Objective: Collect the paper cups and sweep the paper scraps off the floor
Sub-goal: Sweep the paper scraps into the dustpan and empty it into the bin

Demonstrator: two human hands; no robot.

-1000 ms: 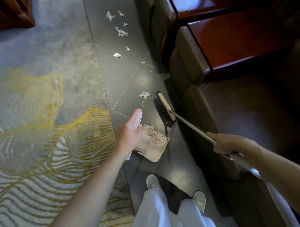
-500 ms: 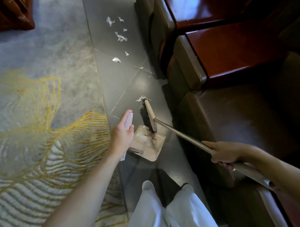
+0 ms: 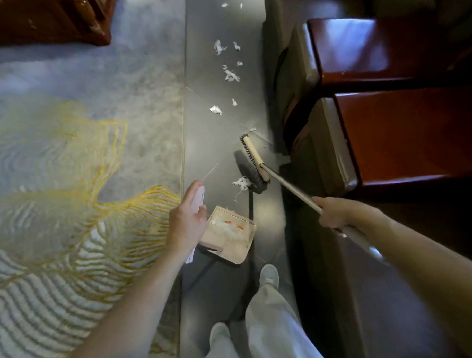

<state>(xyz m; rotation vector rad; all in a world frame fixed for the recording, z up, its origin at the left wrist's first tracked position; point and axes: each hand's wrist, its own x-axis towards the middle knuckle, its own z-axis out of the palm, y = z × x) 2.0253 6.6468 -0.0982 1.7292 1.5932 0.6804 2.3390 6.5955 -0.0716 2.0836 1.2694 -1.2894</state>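
- The left hand (image 3: 187,223) has its fingers wrapped round the white upright handle (image 3: 198,199) of a beige dustpan (image 3: 231,240). The pan sits on the grey tiled floor (image 3: 215,142) just beside the edge of the patterned carpet (image 3: 68,158), with its mouth turned up the strip toward the broom. Held like this, it looks braced to take whatever gets pushed at it.
- The right hand (image 3: 337,212) grasps the metal broom pole (image 3: 291,189), fingers closed around it. The arm reaches out low, so the pole slants down and away to the head.
- The broom head (image 3: 253,162) lies roughly along the strip, its dark bristles facing the carpet side. Its near end touches a clump of paper scraps (image 3: 241,183).
- That clump rests on the floor between the bristles and the dustpan's lip, near the lip but apart from it.
- White scraps and a couple of orange bits already lie inside the pan, so part of the sweeping appears done.
- Loose scraps (image 3: 227,74) are scattered farther up the strip, well beyond the broom head, between the carpet's edge and the row of seats (image 3: 330,148) on the right.
- No paper cup can be made out anywhere in view (they may sit outside the frame).
- The step in hand is probably drawing the clump into the pan. The light paper could skid past the lip, which is likely why the pan is set so close and square to the stroke.
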